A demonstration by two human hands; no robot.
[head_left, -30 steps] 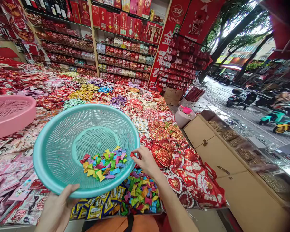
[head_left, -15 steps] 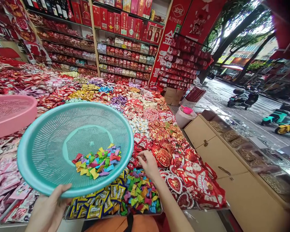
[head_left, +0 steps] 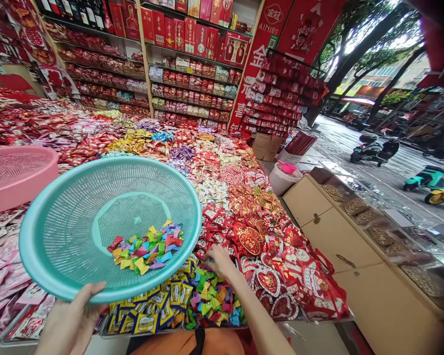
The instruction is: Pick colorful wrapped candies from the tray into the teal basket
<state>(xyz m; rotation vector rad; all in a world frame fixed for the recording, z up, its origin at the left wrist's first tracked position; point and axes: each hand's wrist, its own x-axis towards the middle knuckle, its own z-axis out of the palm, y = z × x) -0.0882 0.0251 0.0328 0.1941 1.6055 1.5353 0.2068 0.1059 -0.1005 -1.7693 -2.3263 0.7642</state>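
My left hand (head_left: pixel 73 315) grips the near-left rim of a large turquoise plastic basket (head_left: pixel 64 222), thumb over the edge and fingers underneath. The basket is tilted, and a small heap of colourful twist-wrapped candies (head_left: pixel 148 250) lies at its lower right inside. My right hand (head_left: pixel 219 261) hangs just right of the basket, over the far edge of a pile of similar bright wrapped candies (head_left: pixel 215 301). Its fingers point down and somewhat apart, with nothing visible in them; the tips are partly hidden. Yellow-and-blue packets (head_left: pixel 148 315) lie beside that pile, under the basket's rim.
A pink basket (head_left: pixel 22 190) stands on the left. Red packets and heart-shaped boxes (head_left: pixel 270 278) cover the right of the table. Beyond are stocked shelves (head_left: pixel 196 69), a white bucket (head_left: pixel 280 180) and a wooden cabinet (head_left: pixel 336 236). Scooters (head_left: pixel 375 149) are parked outside.
My right hand has moved slightly down and left to the candy pile, its fingers turning downward. The basket, still in my left hand, has shifted a little to the left.
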